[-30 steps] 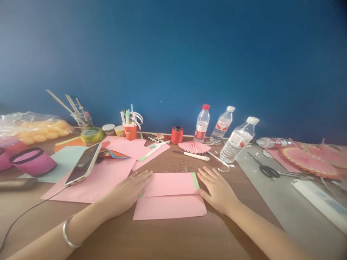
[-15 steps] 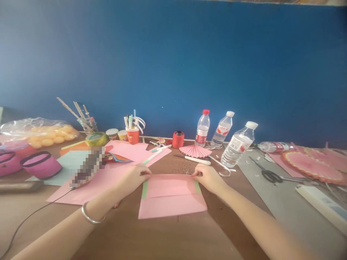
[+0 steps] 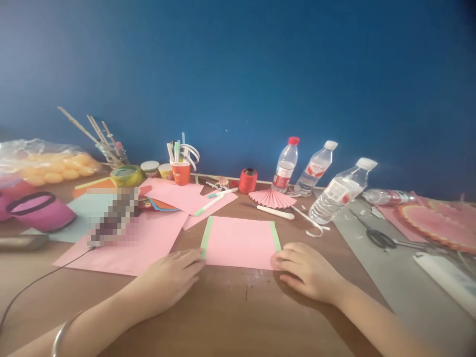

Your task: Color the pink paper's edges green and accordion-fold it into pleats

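A pink sheet of paper (image 3: 241, 243) lies flat on the brown table in front of me, with a green strip along its left and right sides. My left hand (image 3: 173, 277) rests at the near left corner, its fingers stretched towards the paper and touching the edge. At the opposite near corner, my right hand (image 3: 310, 270) has its fingers spread, the fingertips on the green strip. The undersides of both hands are hidden.
Larger pink sheets (image 3: 137, 248) lie to the left. Behind the paper stand a red cup of pens (image 3: 181, 173), a red tape roll (image 3: 248, 181) and a pleated pink fan (image 3: 272, 198). Water bottles (image 3: 340, 193), scissors (image 3: 379, 238) and a craft knife (image 3: 275, 212) lie or stand rightwards.
Both hands have left the paper's far edge and come down to its near corners. The crossways fold line no longer shows, and green strips now run the full sides. The view has shifted slightly.
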Motion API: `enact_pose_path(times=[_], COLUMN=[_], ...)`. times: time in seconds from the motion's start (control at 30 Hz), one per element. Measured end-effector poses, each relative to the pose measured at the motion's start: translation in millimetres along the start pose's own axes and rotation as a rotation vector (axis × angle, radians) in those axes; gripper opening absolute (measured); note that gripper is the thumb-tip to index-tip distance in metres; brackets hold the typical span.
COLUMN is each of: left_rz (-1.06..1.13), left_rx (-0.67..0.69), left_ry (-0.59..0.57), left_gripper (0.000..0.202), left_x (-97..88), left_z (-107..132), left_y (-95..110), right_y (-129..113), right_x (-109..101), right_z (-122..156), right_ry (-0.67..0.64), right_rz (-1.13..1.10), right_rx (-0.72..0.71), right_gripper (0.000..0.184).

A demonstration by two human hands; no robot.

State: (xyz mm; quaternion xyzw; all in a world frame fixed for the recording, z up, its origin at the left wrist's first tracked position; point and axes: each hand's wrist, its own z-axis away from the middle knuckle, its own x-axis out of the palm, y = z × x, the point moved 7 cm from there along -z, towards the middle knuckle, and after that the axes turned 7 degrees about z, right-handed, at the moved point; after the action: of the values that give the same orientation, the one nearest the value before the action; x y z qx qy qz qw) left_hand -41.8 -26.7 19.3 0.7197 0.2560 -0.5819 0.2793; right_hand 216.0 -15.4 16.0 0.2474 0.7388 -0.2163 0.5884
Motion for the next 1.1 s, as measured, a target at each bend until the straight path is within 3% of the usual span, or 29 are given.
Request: enact_pose_path(times=[0.07,0.2,0.27,0.33,0.47,0.63,0.9,1.1], left_rz=[-0.025,-0.099,-0.081,-0.026,0.066,0.141,0.101,0.09], left_rx=[-0.044,-0.03,-0.04,-0.037,0.012,-0.058,0.001,-0.04], left_ry=[-0.037,-0.127,-0.128,-0.095,-0.039,-0.09,-0.067,0.035], left_gripper=[0.032,0.055,0.05,0.037,0.027,0.017,0.026,0.034], left_x=[1.2,7.2,10.7,13.5,17.3,19.4,18.4,15.8], left_z=[-4.2,-17.9,-23.7,-27.7,-33.9,-44.3,-47.7,-50.1], left_y=[6.6,28.4,33.0,32.5,21.7,3.8,9.0,1.7], right_y=[0.7,-15.3,-32.3,-41.0,-38.7,-26.4,-32.2,-21.7], right_x=[0.4,3.1,8.8,13.4,17.6,15.5,11.8,15.2], right_z=[-7.1,-28.9,-38.7,-44.9,-49.6,-50.3,-50.5,-49.7], right_ry=[0.005,0.004,-0.032,-0.044,-0.031,-0.008,0.075,0.099], right_rz=[-0.021,-0.052,-0.083,-0.122,-0.192,-0.149,-0.011,0.019], right_rx=[0.043,0.064,-0.025,-0.041,0.028,0.148,0.072,0.148], right_gripper=[0.017,0.028,0.047,0.051,0.035,0.01,0.017,0.016])
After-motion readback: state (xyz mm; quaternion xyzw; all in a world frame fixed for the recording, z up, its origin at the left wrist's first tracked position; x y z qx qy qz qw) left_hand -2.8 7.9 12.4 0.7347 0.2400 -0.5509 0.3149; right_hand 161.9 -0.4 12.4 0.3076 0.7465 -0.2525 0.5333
